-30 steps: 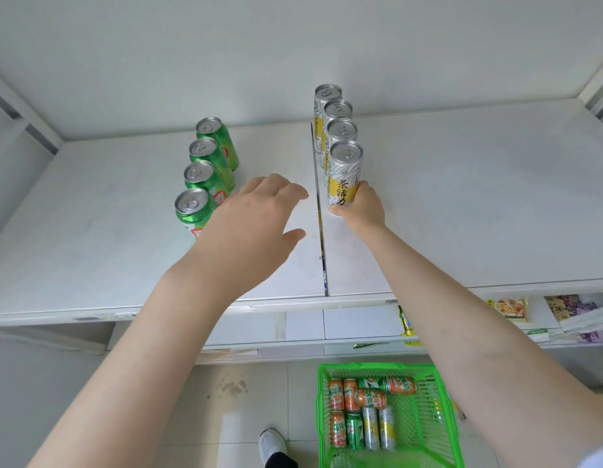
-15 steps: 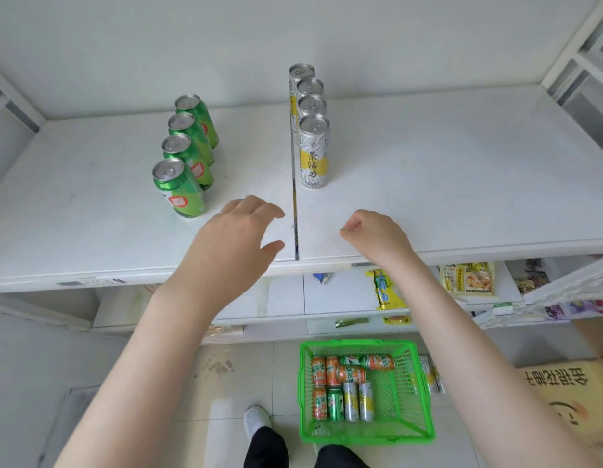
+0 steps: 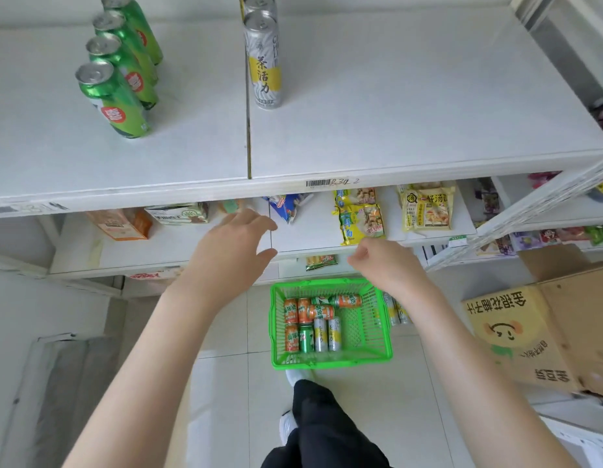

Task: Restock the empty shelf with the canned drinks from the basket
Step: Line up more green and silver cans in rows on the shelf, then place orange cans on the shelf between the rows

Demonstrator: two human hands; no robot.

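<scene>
Both hands hang empty between the shelf and the basket. The left hand has a relaxed, spread grip; the right hand is loosely curled, holding nothing. The basket sits on the floor at six o'clock from the hands, with orange cans, two silver cans and one green can lying inside.

The step looks like reaching down for stock. Best take one can per hand, gripped round the middle. The silver cans belong with the silver row at twelve o'clock, the green can with the green row at ten o'clock. Stand each upright before its row, without knocking the front can.
</scene>
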